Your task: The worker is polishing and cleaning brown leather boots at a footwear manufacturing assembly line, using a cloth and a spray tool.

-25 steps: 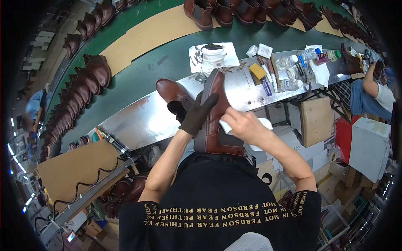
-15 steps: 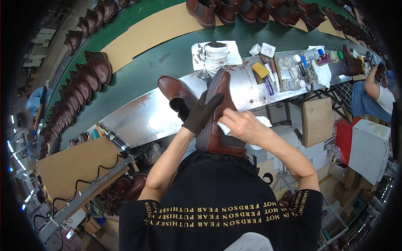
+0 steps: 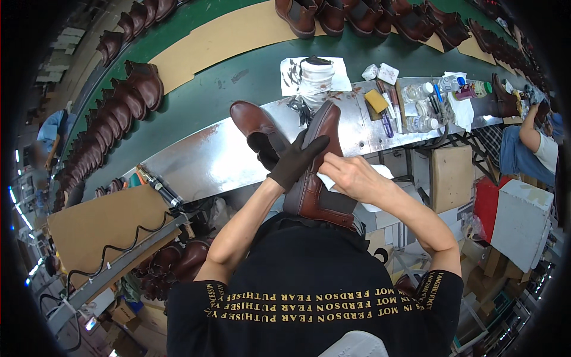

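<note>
A boot [image 3: 311, 193] is clasped by the gloved left hand [image 3: 296, 162]; a cloth [image 3: 382, 171] is pinched by the right hand [image 3: 352, 177].

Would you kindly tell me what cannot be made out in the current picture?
In the head view:
White cloth: partly hidden by the right hand.
Held boot: partly covered by the gloved left hand.
Top-middle boots: some tops cut off by the upper edge.
Far-left person: hands too small and blurred.
</note>
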Motion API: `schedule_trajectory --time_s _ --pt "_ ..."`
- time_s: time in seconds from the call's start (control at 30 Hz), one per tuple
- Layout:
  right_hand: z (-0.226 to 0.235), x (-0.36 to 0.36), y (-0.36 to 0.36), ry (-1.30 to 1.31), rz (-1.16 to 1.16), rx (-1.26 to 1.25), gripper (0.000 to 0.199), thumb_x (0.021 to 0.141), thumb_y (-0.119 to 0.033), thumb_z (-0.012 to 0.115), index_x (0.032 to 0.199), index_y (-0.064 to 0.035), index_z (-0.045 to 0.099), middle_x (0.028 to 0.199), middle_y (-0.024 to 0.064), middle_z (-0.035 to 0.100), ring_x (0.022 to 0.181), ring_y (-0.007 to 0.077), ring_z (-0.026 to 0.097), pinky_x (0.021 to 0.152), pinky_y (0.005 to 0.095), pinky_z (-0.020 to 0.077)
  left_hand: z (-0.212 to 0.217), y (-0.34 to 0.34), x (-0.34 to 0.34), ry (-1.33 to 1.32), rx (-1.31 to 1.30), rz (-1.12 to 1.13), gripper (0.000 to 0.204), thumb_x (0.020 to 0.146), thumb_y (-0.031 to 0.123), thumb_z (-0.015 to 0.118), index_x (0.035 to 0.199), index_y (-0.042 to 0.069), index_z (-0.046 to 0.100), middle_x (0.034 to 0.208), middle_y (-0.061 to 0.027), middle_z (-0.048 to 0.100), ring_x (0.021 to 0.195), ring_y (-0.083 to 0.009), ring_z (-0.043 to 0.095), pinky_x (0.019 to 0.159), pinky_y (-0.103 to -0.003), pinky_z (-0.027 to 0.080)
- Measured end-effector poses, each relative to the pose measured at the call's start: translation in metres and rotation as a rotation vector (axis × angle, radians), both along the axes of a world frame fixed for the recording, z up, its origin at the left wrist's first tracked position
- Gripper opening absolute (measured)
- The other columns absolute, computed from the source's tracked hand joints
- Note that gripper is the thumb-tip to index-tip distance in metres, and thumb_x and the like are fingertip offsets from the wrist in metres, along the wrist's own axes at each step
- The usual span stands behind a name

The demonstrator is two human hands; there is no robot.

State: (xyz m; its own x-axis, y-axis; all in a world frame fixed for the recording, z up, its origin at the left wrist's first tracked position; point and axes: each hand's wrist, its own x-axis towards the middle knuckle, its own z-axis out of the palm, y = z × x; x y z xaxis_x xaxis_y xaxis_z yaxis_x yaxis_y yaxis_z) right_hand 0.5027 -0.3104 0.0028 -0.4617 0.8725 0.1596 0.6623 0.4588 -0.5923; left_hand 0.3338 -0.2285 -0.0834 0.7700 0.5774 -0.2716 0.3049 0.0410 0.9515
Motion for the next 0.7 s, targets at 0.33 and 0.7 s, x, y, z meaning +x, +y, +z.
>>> schedule_trajectory --time_s 0.33,0.7 --pt "0.0 -0.013 0.0 -0.004 0.044 0.014 0.025 0.064 0.0 0.062 0.084 -0.0004 0.047 0.081 0.0117 0.049 0.071 0.0276 0.061 0.055 0.0377 0.0517 -0.003 -0.004 -0.004 -0.052 -0.127 0.027 0.055 0.086 0.03 0.055 0.133 0.006 0.04 0.125 -0.0246 0.045 0.106 -0.0306 0.055 0.087 -0.034 0.044" --pt "0.002 -0.009 -0.005 0.002 -0.003 -0.006 0.031 0.059 0.002 0.066 0.085 -0.0014 0.048 0.084 0.0115 0.05 0.069 0.0315 0.06 0.055 0.0392 0.0514 0.045 -0.005 0.003 0.035 -0.569 0.249 0.073 0.081 0.045 0.06 0.131 -0.002 0.037 0.115 -0.0164 0.053 0.104 -0.0198 0.053 0.086 -0.03 0.043"
